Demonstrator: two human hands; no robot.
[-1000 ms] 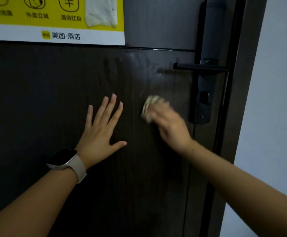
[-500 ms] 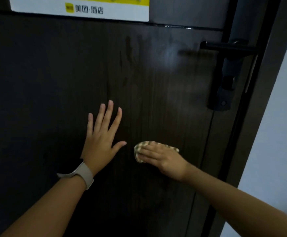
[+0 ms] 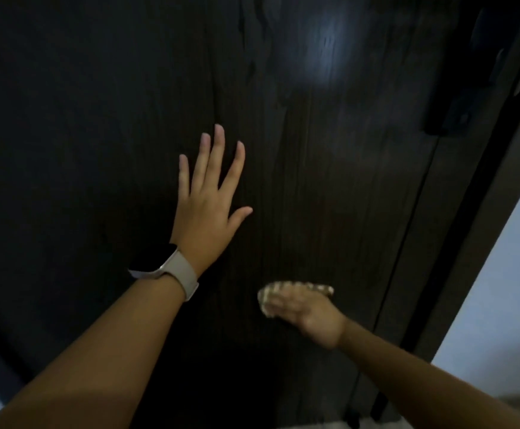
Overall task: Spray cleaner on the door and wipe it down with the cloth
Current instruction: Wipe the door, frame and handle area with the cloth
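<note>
The dark wood-grain door (image 3: 98, 119) fills the view, with a wet sheen (image 3: 323, 51) near its top. My left hand (image 3: 209, 209) rests flat on the door with fingers spread; a watch (image 3: 166, 264) is on that wrist. Lower and to the right, my right hand (image 3: 305, 311) presses a small folded tan checked cloth (image 3: 299, 287) against the door with fingers laid straight over it. That hand and the cloth are blurred by motion. No spray bottle is in view.
The lower end of the black lock plate (image 3: 456, 97) shows at the upper right, beside the door's edge and dark frame (image 3: 475, 230). A pale wall (image 3: 506, 274) lies to the right. A strip of light floor shows at the bottom right.
My right hand has wiped the cloth downward from beside the lock to below my left hand's level. The view has tilted down, so the yellow sign and the handle are out of frame.
</note>
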